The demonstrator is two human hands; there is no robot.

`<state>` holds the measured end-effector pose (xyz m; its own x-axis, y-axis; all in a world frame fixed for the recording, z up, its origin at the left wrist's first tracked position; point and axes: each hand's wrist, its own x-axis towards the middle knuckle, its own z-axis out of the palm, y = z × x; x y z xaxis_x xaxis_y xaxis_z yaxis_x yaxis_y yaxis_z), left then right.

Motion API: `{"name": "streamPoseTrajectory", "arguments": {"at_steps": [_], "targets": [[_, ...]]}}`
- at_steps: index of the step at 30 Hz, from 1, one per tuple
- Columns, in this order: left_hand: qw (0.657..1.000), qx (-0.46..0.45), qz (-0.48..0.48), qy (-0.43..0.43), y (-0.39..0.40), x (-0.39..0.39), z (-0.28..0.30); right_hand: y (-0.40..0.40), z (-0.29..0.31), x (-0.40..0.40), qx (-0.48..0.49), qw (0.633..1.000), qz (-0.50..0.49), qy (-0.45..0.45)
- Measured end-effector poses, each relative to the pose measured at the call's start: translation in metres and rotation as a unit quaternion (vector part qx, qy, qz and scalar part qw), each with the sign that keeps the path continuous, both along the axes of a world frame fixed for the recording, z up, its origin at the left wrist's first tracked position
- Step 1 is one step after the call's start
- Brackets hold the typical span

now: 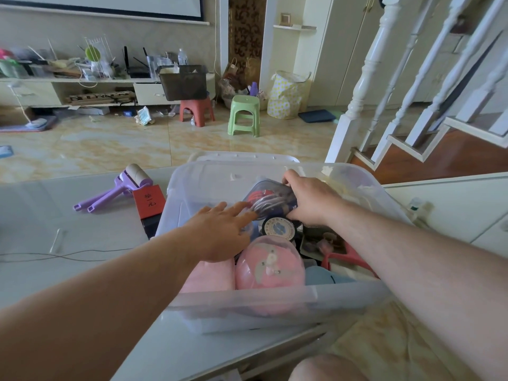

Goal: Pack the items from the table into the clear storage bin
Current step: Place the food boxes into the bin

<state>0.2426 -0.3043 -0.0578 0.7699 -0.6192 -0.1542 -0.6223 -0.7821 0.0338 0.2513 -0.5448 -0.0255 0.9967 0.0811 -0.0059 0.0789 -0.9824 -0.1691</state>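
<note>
Bin (pixel 275 306) mostly packed. Right hand (pixel 310 200), grip clamped on a clear pouch (pixel 270 200); left hand (pixel 220 232) flat beside it. Lint roller (pixel 123 185), red envelope (pixel 149 202) left of both, unpacked.

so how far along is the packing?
Well along. The bin already holds a pink dome, a spool and more. Right hand grips a cable pouch inside it, and the left hand touches it. Still on the table: lint rollers, red booklet.
</note>
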Motion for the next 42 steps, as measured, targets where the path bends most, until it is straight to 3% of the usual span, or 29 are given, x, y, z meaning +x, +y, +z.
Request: {"name": "streamPoseTrajectory", "arguments": {"at_steps": [6, 10, 15, 17, 21, 26, 28, 31, 33, 36, 38, 42], "targets": [[1.000, 0.013, 0.023, -0.003, 0.002, 0.000, 0.001, -0.014, -0.007, -0.008, 0.221, 0.973, -0.058, 0.012], [0.999, 0.000, -0.006, -0.039, 0.001, 0.002, -0.002, -0.006, -0.009, -0.007, 0.272, 0.959, -0.072, 0.030], [0.998, 0.023, -0.030, -0.041, 0.002, 0.006, -0.007, 0.007, 0.003, -0.003, 0.164, 0.985, 0.018, -0.053], [0.999, 0.033, -0.017, -0.030, 0.002, 0.005, -0.006, 0.003, 0.000, -0.001, 0.140, 0.988, 0.004, -0.064], [0.998, 0.046, 0.039, -0.029, 0.004, 0.004, -0.006, -0.017, -0.004, -0.006, 0.227, 0.970, -0.068, -0.048], [0.996, 0.025, 0.082, 0.020, 0.003, 0.001, 0.006, -0.023, -0.003, -0.001, 0.268, 0.962, -0.052, -0.024], [0.996, 0.047, 0.077, 0.018, 0.001, -0.001, 0.009, -0.023, -0.001, 0.000, 0.338, 0.938, -0.060, -0.037], [0.998, 0.057, 0.028, 0.019, 0.003, 0.001, 0.011, -0.012, 0.007, -0.003, 0.558, 0.826, -0.074, -0.022], [0.997, 0.042, -0.067, -0.010, 0.003, -0.005, 0.020, 0.000, 0.009, 0.000, 0.618, 0.782, -0.078, 0.006], [0.990, -0.052, -0.109, -0.069, 0.005, -0.003, 0.022, 0.022, 0.004, 0.005, 0.576, 0.812, -0.086, 0.040], [0.997, -0.029, -0.014, -0.074, 0.005, -0.001, 0.021, 0.031, -0.006, 0.005, 0.509, 0.857, -0.074, 0.042], [0.983, -0.040, 0.094, -0.151, 0.003, -0.007, 0.027, 0.043, -0.014, 0.002, 0.218, 0.973, -0.041, 0.062]]}}
